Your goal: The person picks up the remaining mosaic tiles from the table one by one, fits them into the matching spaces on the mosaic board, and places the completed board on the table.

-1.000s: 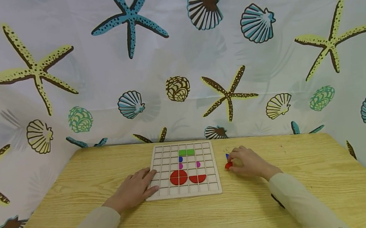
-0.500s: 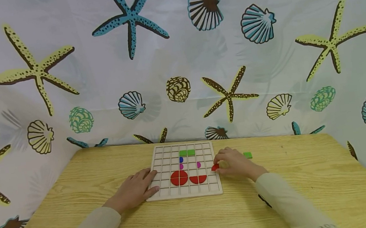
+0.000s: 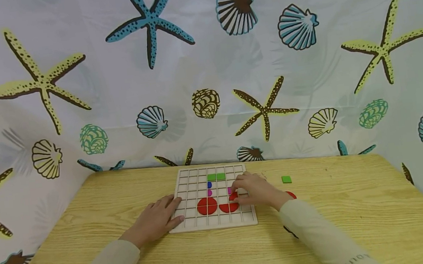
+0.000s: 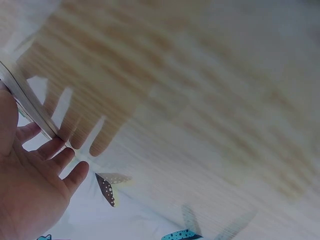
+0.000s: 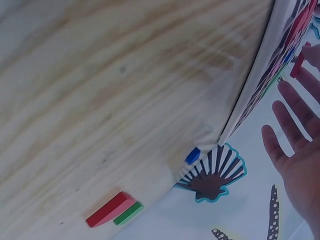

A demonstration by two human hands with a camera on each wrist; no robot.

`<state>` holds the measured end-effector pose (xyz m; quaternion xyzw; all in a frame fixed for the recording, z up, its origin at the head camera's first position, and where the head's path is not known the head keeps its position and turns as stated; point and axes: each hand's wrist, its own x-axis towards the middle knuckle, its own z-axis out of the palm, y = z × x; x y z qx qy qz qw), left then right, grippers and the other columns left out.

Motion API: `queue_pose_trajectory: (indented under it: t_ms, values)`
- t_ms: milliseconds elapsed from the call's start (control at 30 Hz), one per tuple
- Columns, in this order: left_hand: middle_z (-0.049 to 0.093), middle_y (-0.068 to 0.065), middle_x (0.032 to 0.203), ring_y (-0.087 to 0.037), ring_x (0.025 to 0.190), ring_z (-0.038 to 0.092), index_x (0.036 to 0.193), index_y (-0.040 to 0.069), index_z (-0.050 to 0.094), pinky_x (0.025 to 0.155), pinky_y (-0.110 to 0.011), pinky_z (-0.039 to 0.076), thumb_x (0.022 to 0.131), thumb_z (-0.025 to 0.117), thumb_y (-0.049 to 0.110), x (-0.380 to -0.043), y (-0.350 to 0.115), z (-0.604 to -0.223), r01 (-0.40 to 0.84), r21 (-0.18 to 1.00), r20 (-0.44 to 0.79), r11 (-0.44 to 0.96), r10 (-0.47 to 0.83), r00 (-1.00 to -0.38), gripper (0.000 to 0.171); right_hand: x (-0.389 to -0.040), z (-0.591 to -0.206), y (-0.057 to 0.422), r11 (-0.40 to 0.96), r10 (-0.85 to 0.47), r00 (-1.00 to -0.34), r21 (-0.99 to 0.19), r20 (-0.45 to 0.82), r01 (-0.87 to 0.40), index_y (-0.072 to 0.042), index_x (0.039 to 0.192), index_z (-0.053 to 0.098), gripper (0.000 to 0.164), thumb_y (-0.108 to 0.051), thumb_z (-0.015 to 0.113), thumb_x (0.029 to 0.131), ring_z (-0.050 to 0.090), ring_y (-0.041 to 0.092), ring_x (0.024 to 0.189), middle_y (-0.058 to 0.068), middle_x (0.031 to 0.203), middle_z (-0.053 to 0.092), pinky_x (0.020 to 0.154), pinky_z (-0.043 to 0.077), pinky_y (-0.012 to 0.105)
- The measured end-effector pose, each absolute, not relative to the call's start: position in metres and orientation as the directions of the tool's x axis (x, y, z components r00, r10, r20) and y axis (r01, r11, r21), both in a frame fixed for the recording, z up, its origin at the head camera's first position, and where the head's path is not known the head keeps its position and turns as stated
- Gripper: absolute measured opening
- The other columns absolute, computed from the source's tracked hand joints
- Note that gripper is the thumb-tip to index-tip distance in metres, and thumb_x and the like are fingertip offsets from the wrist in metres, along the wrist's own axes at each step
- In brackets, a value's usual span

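A yellowish wood-grain surface [image 3: 210, 258] is backed by a whitish cloth [image 3: 112, 82], which rises from behind the surface's far edge and hangs along its left and right sides. Above the surface's far edge, the print includes a blue starfish [image 3: 151, 17], a brown starfish [image 3: 264, 109] and a striped shell [image 3: 151, 121]. Soft light leaves the surface faintly glossy.

I lose part of the held red piece [image 3: 233, 196] behind the right hand [image 3: 256, 189], which also covers some of a magenta piece [image 3: 230, 189] on the board [image 3: 218, 225]. The right sleeve [image 3: 312, 229] and wrist hide much of another red piece [image 3: 291, 194], and I can't make out the sleeve's lettering [image 3: 355, 262]. My left wrist view crops the left hand [image 4: 35, 185] and blurs the table [image 4: 225, 90]; my right wrist view cuts the right hand off.
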<state>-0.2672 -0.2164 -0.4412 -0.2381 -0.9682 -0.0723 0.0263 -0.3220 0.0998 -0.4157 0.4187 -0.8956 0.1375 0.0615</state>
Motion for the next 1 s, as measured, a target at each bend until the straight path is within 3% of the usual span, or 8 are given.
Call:
queue_pose_trajectory:
  t_ms: [600,1000]
  values:
    - [0.038,-0.020,0.139,-0.038,0.128,0.037,0.138,0.006,0.039,0.097,-0.059,0.032,0.093,0.045,0.045,-0.269,-0.217,-0.445,0.467,0.117,0.082,0.876,0.460,-0.884,0.060,-0.326,-0.418,0.074,0.655,-0.713,-0.681,-0.190,0.167,-0.731,-0.013,0.098,0.067,0.021,-0.029,0.064,0.085,0.047,0.016,0.089,0.003,0.100,0.062,0.080,0.042,0.035]
    - [0.038,-0.020,0.139,-0.038,0.127,0.038,0.138,0.006,0.038,0.097,-0.059,0.033,0.093,0.045,0.046,-0.269,-0.218,-0.445,0.472,0.114,0.088,0.874,0.465,-0.881,0.060,-0.327,-0.422,0.073,0.684,-0.696,-0.706,-0.182,0.127,-0.707,-0.017,0.100,0.067,0.020,-0.032,0.064,0.086,0.047,0.017,0.095,0.000,0.108,0.059,0.084,0.042,0.042]
